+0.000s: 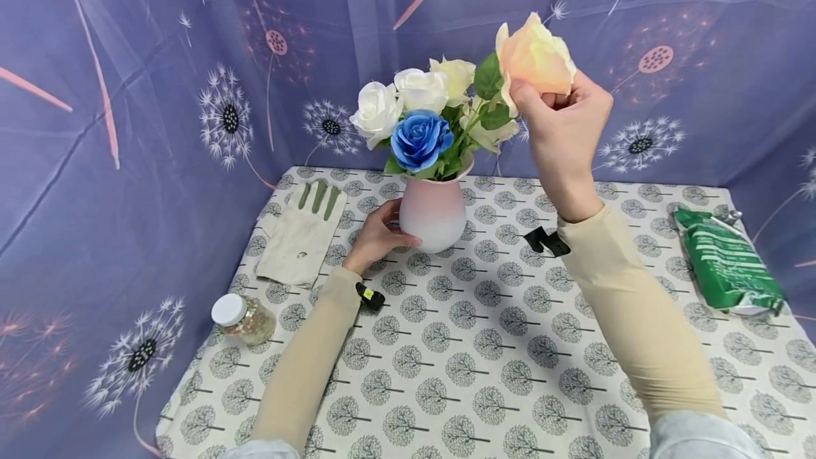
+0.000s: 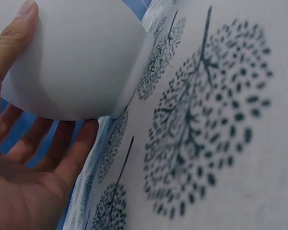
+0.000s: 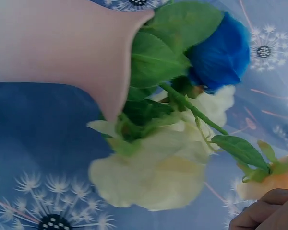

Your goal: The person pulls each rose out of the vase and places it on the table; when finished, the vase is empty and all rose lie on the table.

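Note:
A pink-and-white vase (image 1: 433,214) stands on the table, holding several artificial roses. Among them are a blue rose (image 1: 421,139), white roses (image 1: 421,91) and a cream rose (image 1: 452,80). My left hand (image 1: 380,234) grips the vase low on its left side, thumb in front; the left wrist view shows the fingers (image 2: 81,143) around its curve. Up to the right, my right hand (image 1: 567,126) pinches a peach rose (image 1: 538,55) at its bloom. In the right wrist view its green stem (image 3: 197,112) slants into the vase mouth, where leaves hide the lower end.
A white glove with green fingertips (image 1: 299,239) lies left of the vase. Nearer me is a glass jar with a white lid (image 1: 245,317). A green packet (image 1: 729,261) lies at the right edge of the tree-print tablecloth (image 1: 440,360). Purple dandelion-print curtains (image 1: 306,34) hang behind.

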A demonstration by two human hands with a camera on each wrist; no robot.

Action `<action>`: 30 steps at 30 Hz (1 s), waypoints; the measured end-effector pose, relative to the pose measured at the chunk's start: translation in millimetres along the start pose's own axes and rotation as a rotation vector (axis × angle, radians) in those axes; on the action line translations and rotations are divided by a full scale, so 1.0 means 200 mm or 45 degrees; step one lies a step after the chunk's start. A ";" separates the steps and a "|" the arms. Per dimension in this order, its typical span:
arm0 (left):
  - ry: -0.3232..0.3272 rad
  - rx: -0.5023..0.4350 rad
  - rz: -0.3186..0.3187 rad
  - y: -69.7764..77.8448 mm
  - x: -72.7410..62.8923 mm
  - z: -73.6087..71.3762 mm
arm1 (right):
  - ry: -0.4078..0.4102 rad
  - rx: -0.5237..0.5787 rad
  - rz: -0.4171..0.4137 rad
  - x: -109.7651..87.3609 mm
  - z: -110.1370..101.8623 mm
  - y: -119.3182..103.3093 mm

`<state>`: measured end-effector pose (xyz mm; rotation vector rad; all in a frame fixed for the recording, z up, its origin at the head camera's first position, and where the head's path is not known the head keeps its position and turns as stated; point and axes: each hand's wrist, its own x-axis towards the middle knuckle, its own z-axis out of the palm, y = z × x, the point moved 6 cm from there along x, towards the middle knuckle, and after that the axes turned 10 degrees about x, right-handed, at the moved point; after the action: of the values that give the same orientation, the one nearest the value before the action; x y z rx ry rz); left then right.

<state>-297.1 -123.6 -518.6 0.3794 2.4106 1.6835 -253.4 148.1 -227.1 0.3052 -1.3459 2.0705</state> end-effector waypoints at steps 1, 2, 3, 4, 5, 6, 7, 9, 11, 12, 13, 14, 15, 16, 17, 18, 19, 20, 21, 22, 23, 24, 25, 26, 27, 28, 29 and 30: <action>0.000 -0.002 0.000 0.00 0.00 0.00 | 0.002 0.000 -0.010 0.00 0.00 -0.02; -0.002 -0.001 0.001 0.00 0.00 0.00 | 0.004 0.003 -0.019 0.00 0.01 -0.04; -0.002 0.001 0.002 0.00 0.00 0.00 | 0.005 0.016 -0.028 0.00 0.01 -0.06; -0.003 -0.001 0.003 0.00 0.00 0.00 | -0.008 0.017 -0.048 0.00 0.02 -0.08; -0.002 -0.001 0.005 -0.01 0.00 0.00 | -0.007 0.034 -0.057 0.00 0.02 -0.10; -0.002 0.000 0.006 -0.01 0.00 0.00 | -0.011 0.050 -0.070 0.00 0.03 -0.12; -0.002 -0.001 0.007 -0.01 0.00 0.01 | -0.013 0.057 -0.087 0.00 0.03 -0.14; 0.000 -0.004 0.008 -0.01 0.00 0.00 | -0.018 0.066 -0.121 0.00 0.04 -0.18; 0.001 -0.007 0.005 -0.01 -0.01 0.00 | 0.001 0.071 -0.137 0.00 0.05 -0.21; 0.001 -0.008 0.002 -0.01 -0.01 0.00 | 0.005 0.070 -0.152 0.00 0.05 -0.23; 0.002 -0.009 -0.001 -0.01 -0.01 0.00 | 0.013 0.067 -0.162 0.01 0.05 -0.24; 0.002 -0.008 -0.005 -0.01 -0.01 0.00 | 0.022 0.069 -0.168 0.01 0.05 -0.26; 0.001 -0.007 -0.009 -0.01 -0.01 0.00 | 0.030 0.070 -0.173 0.01 0.05 -0.27; 0.001 -0.005 -0.013 -0.02 -0.01 0.00 | 0.027 0.065 -0.189 0.02 0.04 -0.28; 0.001 -0.005 -0.016 -0.02 0.00 0.00 | 0.031 0.066 -0.201 0.02 0.04 -0.29; 0.000 -0.003 -0.019 -0.02 0.00 0.00 | 0.027 0.058 -0.219 0.03 0.04 -0.30; -0.001 -0.003 -0.019 -0.03 0.00 0.00 | 0.025 0.053 -0.234 0.04 0.03 -0.31; -0.002 -0.002 -0.020 -0.03 0.00 0.00 | 0.021 0.048 -0.251 0.05 0.03 -0.31; -0.003 -0.004 -0.021 -0.03 0.00 0.00 | 0.020 0.044 -0.265 0.05 0.03 -0.32; -0.002 -0.004 -0.020 -0.03 0.00 0.00 | 0.020 0.043 -0.280 0.06 0.02 -0.33; -0.003 -0.006 -0.018 -0.03 0.00 0.00 | 0.028 0.049 -0.289 0.07 0.02 -0.34; -0.003 -0.008 -0.017 -0.03 0.00 0.00 | 0.028 0.053 -0.303 0.08 0.01 -0.35; -0.003 -0.008 -0.017 -0.02 -0.01 0.00 | 0.040 0.062 -0.309 0.09 0.00 -0.36; -0.003 -0.009 -0.017 -0.02 -0.01 0.00 | 0.042 0.073 -0.321 0.09 0.00 -0.37; -0.004 -0.012 -0.018 -0.02 -0.01 0.00 | 0.051 0.082 -0.326 0.10 0.00 -0.39; -0.005 -0.013 -0.019 -0.02 -0.01 0.00 | 0.051 0.087 -0.338 0.10 -0.01 -0.40; -0.007 -0.017 -0.022 -0.02 -0.01 0.00 | 0.058 0.097 -0.346 0.11 -0.01 -0.41; -0.007 -0.021 -0.025 -0.03 -0.01 0.00 | 0.063 0.099 -0.356 0.11 -0.02 -0.43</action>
<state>-295.5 -126.4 -523.2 0.3569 2.3870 1.6906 -216.6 183.5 -154.6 0.4463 -1.1250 1.8855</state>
